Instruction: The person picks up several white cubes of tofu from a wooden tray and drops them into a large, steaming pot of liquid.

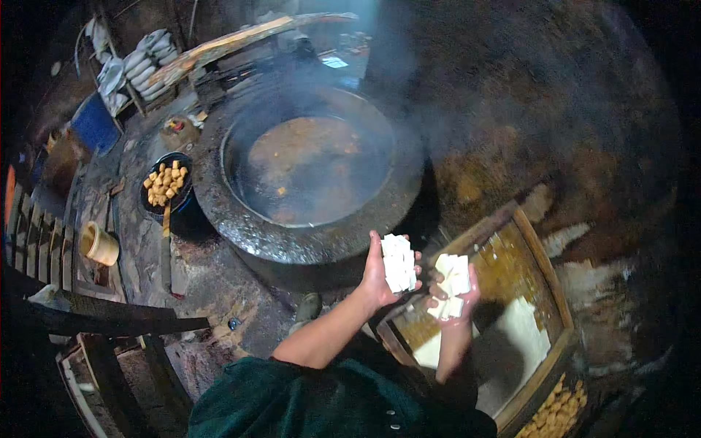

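Cut white tofu pieces (399, 264) rest in a block on my left hand (374, 277), palm up with the thumb along their side. More tofu pieces (454, 276) sit loosely in my cupped right hand (469, 298), some of them tilted. Both hands hang between a large round vat (255, 237) and a wooden-framed tray (546, 271), the right one over the tray. In the vat, brownish liquid (307, 164) steams with a few small pieces afloat. A white tofu slab (524, 330) covers part of the tray, partly shadowed.
Golden fried pieces (166, 184) fill a round strainer on a dark bucket left of the vat, its long handle (166, 252) pointing toward me. A yellowish tub (101, 244) lies further left. More fried pieces (556, 415) lie at lower right. A long plank (241, 38) crosses behind the vat.
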Tool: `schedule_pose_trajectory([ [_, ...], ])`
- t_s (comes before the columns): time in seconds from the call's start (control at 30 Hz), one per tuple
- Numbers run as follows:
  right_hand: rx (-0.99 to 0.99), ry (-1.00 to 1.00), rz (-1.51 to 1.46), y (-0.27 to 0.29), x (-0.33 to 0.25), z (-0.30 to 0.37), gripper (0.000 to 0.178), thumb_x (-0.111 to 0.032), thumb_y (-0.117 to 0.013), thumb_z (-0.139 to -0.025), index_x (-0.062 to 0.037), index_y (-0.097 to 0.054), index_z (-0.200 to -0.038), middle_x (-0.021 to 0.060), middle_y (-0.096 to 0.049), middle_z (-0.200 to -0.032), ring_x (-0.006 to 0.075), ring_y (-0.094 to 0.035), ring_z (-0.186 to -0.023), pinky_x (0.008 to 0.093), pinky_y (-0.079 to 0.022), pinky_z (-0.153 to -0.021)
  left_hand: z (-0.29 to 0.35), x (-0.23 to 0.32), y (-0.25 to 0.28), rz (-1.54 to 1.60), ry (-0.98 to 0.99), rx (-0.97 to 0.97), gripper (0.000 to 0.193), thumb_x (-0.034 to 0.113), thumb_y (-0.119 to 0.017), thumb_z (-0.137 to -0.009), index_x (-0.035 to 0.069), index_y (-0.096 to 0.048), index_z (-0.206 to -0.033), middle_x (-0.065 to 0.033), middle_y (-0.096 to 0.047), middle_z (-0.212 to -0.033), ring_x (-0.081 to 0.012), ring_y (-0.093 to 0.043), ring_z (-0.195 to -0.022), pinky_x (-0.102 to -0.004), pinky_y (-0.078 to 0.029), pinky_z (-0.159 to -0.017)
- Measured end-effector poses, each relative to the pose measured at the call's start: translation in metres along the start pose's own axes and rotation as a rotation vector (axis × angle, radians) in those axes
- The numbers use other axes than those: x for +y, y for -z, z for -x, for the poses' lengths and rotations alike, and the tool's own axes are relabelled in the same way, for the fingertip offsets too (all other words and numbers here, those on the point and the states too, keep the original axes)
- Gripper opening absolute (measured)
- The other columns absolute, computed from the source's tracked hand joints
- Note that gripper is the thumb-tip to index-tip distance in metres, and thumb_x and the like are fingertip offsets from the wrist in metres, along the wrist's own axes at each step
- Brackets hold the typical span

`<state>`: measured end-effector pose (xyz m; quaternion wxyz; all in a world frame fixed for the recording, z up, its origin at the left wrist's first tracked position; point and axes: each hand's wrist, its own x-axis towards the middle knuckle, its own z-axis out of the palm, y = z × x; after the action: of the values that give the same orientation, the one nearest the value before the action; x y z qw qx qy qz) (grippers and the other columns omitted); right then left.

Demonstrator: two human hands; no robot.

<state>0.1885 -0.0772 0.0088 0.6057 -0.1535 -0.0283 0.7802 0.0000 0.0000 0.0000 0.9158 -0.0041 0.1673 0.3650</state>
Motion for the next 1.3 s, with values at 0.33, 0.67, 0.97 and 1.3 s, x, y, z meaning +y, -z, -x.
schedule_pose_trajectory([
  [0.33,0.057,-0.282,0.056,-0.007,0.062,-0.169,0.051,-0.046,-0.049,-0.099,-0.0106,-0.044,-0.134,0.0170,-0.054,-0.121,0.0308,-0.056,-0.101,0.0523,-0.044,-0.081,-0.094,0.266,0.181,-0.512,-0.187,0.424,0.068,0.074,-0.041,-0.091,0.011,-0.059,-0.110,-0.0075,-0.065,-0.084,-0.0235,-0.066,-0.066,-0.0429,-0.057,-0.056],
  [0.67,0.316,-0.096,0.286,-0.018,0.098,-0.217,0.049,-0.043,-0.052,-0.097,-0.0093,-0.047,-0.132,0.0171,-0.055,-0.122,0.0323,-0.056,-0.104,0.0515,-0.044,-0.085,-0.141,0.320,0.264,-1.792,0.033,0.483,0.099,0.074,-0.060,-0.078,-0.001,-0.043,-0.141,-0.0294,-0.054,-0.134,-0.0433,-0.052,-0.127,-0.0495,-0.043,-0.105],
  [0.97,0.296,0.152,0.756,-0.060,0.131,-0.220,0.047,-0.040,-0.056,-0.095,-0.0081,-0.050,-0.129,0.0172,-0.056,-0.122,0.0337,-0.056,-0.106,0.0507,-0.044,-0.088,-0.043,0.166,0.136,-0.749,-0.235,0.050,0.062,0.046,-0.057,-0.098,0.009,-0.041,-0.144,-0.0077,-0.061,-0.111,-0.0170,-0.060,-0.103,-0.0369,-0.050,-0.090],
  [1.3,0.300,0.694,1.827,-0.091,0.175,-0.201,0.045,-0.036,-0.059,-0.093,-0.0067,-0.053,-0.127,0.0174,-0.057,-0.122,0.0352,-0.056,-0.109,0.0498,-0.044,-0.092,0.017,0.153,0.046,0.296,-0.184,0.096,0.052,0.052,-0.048,-0.097,0.005,-0.062,-0.113,-0.0110,-0.067,-0.095,-0.0297,-0.063,-0.082,-0.0435,-0.051,-0.081],
])
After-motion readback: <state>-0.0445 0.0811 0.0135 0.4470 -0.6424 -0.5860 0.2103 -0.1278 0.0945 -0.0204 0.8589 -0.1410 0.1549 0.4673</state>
